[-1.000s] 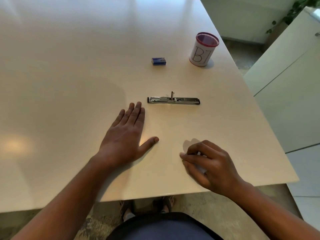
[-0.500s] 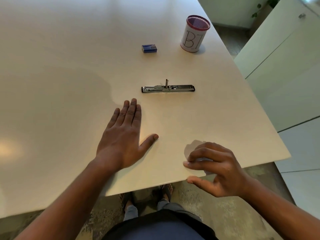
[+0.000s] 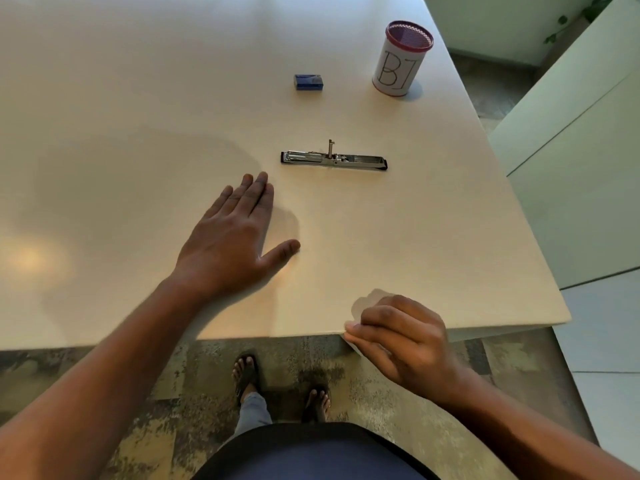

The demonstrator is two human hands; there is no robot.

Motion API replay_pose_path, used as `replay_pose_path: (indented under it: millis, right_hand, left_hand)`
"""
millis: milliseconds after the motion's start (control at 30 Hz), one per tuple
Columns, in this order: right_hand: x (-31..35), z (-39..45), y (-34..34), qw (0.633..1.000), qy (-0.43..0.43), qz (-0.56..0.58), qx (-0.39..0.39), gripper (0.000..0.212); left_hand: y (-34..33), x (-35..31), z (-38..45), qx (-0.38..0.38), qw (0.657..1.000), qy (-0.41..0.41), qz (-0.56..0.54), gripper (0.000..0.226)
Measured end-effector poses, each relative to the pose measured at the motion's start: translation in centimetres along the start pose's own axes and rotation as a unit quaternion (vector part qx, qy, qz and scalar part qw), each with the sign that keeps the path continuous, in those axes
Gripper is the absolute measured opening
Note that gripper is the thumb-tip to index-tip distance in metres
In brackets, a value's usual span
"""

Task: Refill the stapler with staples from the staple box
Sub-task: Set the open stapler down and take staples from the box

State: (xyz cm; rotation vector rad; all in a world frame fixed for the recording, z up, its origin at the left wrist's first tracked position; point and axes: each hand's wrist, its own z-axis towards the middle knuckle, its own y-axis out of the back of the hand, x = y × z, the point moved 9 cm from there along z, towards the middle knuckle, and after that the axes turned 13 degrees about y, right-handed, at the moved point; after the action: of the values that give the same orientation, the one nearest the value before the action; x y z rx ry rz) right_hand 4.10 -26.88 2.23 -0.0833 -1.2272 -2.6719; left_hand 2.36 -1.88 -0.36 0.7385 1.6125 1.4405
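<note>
A metal stapler (image 3: 333,160) lies unfolded flat on the white table (image 3: 138,98), its long axis running left to right. Farther back sits a small blue staple box (image 3: 309,82), closed. My left hand (image 3: 235,237) rests palm down on the table, fingers together and thumb out, its fingertips just short of the stapler's left end. At the table's near edge my right hand (image 3: 405,341) hovers with its fingers curled loosely inward. It holds nothing that I can see.
A white mesh pen cup (image 3: 398,60) with a red rim and "BJ" written on it stands at the back right. White cabinets (image 3: 571,150) flank the table's right side. Below the near edge are a mottled floor and my sandalled feet (image 3: 277,386).
My right hand has drawn back from the tabletop to the near edge. My left hand has stayed flat in place. The view has tilted and shifted; stapler and box have not moved.
</note>
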Motion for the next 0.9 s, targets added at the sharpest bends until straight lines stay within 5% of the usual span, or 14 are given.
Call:
replay_pose_path:
  millis: [233,567,900]
  right_hand:
    - [0.8,-0.5,0.2,0.996,0.054,-0.046,-0.047,0.012]
    - [0.0,-0.9,-0.4,0.999,0.020,-0.001,-0.036,0.012]
    - [-4.8,2.5,-0.7,0.958,-0.232,0.170,-0.015,0.011]
  left_hand:
    - [0.4,-0.2,-0.2,-0.014,1.000,0.002,0.007,0.099]
    - [0.4,0.1,-0.1,-0.021,1.000,0.009,0.011,0.101]
    - [0.1,0.1,-0.1,-0.022,1.000,0.004,-0.003,0.099]
